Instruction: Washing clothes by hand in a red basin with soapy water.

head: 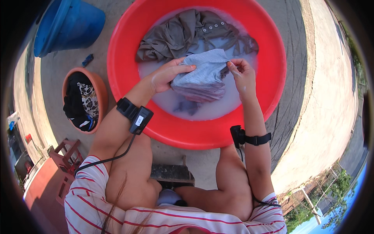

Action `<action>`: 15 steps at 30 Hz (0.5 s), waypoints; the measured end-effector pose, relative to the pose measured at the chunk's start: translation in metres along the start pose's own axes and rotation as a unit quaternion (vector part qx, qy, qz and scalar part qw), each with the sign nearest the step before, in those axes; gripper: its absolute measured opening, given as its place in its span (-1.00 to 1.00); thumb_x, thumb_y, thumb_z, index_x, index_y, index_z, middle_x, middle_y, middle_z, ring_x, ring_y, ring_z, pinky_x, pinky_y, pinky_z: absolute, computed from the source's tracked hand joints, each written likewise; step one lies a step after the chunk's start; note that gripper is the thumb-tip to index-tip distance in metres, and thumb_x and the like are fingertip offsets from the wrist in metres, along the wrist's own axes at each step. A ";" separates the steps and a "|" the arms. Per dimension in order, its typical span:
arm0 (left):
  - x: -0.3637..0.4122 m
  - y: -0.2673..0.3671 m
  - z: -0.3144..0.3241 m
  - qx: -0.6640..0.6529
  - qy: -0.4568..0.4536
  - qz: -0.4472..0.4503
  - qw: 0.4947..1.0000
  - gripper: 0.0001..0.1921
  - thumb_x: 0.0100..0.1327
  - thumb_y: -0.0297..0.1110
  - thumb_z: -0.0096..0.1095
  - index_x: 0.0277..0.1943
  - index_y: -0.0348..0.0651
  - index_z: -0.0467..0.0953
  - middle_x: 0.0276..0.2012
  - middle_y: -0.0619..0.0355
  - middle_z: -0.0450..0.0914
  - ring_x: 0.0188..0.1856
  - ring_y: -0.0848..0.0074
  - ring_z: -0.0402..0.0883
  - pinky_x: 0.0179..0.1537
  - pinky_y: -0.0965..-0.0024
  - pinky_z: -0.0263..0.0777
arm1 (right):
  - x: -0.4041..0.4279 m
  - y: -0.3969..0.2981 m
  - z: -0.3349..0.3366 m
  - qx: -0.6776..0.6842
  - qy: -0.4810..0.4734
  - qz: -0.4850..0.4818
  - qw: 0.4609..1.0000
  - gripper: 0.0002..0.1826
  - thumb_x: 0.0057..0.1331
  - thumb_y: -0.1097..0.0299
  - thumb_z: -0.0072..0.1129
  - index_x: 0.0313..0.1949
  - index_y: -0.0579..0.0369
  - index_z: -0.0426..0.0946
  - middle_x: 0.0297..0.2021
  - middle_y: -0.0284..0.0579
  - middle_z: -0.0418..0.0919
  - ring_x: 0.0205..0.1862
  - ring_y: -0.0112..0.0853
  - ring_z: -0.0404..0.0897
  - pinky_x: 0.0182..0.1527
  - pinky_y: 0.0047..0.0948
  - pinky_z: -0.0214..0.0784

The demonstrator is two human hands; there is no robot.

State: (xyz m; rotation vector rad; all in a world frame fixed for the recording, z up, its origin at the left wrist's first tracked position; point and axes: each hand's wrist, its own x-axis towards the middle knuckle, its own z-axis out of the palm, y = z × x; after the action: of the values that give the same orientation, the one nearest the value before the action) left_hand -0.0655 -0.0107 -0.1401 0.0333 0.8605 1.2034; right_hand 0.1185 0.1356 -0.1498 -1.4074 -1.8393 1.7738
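Observation:
A grey cloth garment [201,73] is stretched between my hands above a large red plastic basin [192,133]. On its left side my left hand [171,74] grips it, thumb on top. My right hand [241,71] pinches its upper right corner between thumb and fingertips. The garment's lower part looks purplish and wet, and its end dips into cloudy, whitish water [159,99]. Behind it, a soaked brown-grey garment [172,36] with several white buttons lies bunched at the far side of the basin, partly under water.
A blue plastic bucket [79,27] stands at the upper left. Below it, an orange-brown tub [102,102] holds black and leopard-print clothes [87,98]. A small dark blue object [87,60] lies on the concrete between them. Reddish stools [65,156] stand at the lower left. Cables run from both forearm straps.

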 end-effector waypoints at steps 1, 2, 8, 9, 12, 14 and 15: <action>-0.001 0.001 0.001 0.001 -0.002 0.000 1.000 -0.61 0.24 -0.35 0.10 0.11 -0.25 0.29 -0.06 0.13 0.49 -0.05 0.56 0.51 0.02 0.50 0.37 | 0.001 -0.002 -0.005 0.000 0.002 -0.001 1.000 -0.82 0.18 0.31 0.20 -0.32 0.15 0.50 -0.48 -0.36 0.48 -0.46 -0.61 0.36 -0.39 -0.65 0.20; -0.002 0.001 0.002 0.077 -0.007 0.007 0.997 -0.58 0.24 -0.36 0.10 0.14 -0.26 0.26 -0.04 0.15 0.48 -0.04 0.58 0.49 0.02 0.52 0.36 | 0.003 -0.004 -0.010 -0.023 0.039 -0.049 0.998 -0.81 0.18 0.31 0.20 -0.32 0.17 0.50 -0.47 -0.34 0.49 -0.45 -0.61 0.38 -0.37 -0.65 0.20; -0.005 0.014 0.008 0.208 -0.079 -0.128 0.966 -0.38 0.33 0.06 -0.17 0.30 -0.20 0.08 -0.23 0.12 0.56 -0.19 0.56 0.55 -0.17 0.55 0.45 | 0.002 -0.021 -0.019 0.061 0.035 -0.162 0.984 -0.90 0.29 0.45 0.02 -0.25 0.20 0.38 -0.34 -0.18 0.56 -0.32 -0.55 0.47 -0.21 -0.59 0.30; -0.004 0.014 0.006 0.208 -0.078 -0.126 0.967 -0.38 0.33 0.06 -0.17 0.30 -0.20 0.08 -0.23 0.12 0.56 -0.19 0.56 0.55 -0.17 0.55 0.45 | -0.002 -0.028 -0.015 0.113 -0.005 -0.177 0.978 -0.93 0.31 0.49 -0.05 -0.23 0.20 0.33 -0.30 -0.13 0.56 -0.31 -0.54 0.47 -0.19 -0.59 0.30; 0.007 0.007 0.002 0.152 -0.057 -0.129 0.978 -0.43 0.34 -0.02 -0.11 0.29 -0.13 0.10 -0.39 0.15 0.57 -0.31 0.51 0.59 -0.28 0.54 0.48 | -0.015 -0.042 -0.007 0.187 -0.095 -0.185 0.960 -0.94 0.34 0.53 -0.13 -0.21 0.19 0.27 -0.23 -0.05 0.57 -0.27 -0.53 0.48 -0.17 -0.60 0.29; 0.016 0.005 -0.002 0.489 0.184 0.075 0.849 -0.45 0.29 -0.18 0.04 0.29 -0.06 0.11 -0.33 0.17 0.57 -0.19 0.40 0.57 -0.14 0.41 0.47 | -0.019 -0.048 0.001 0.211 -0.147 -0.177 0.950 -0.94 0.34 0.54 -0.15 -0.20 0.18 0.25 -0.21 -0.02 0.56 -0.25 -0.52 0.48 -0.16 -0.60 0.29; 0.019 0.006 0.000 0.487 0.184 0.076 0.851 -0.45 0.29 -0.18 0.04 0.29 -0.06 0.11 -0.33 0.17 0.57 -0.19 0.40 0.57 -0.14 0.41 0.47 | -0.021 -0.048 0.000 0.201 -0.169 -0.177 0.948 -0.95 0.34 0.54 -0.15 -0.21 0.17 0.25 -0.21 -0.03 0.56 -0.22 -0.53 0.47 -0.16 -0.61 0.28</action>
State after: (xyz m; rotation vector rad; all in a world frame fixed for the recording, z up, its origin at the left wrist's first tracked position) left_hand -0.0686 0.0075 -0.1476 0.7271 1.7715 0.8051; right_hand 0.1066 0.1291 -0.0994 -0.6103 -1.6098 2.1212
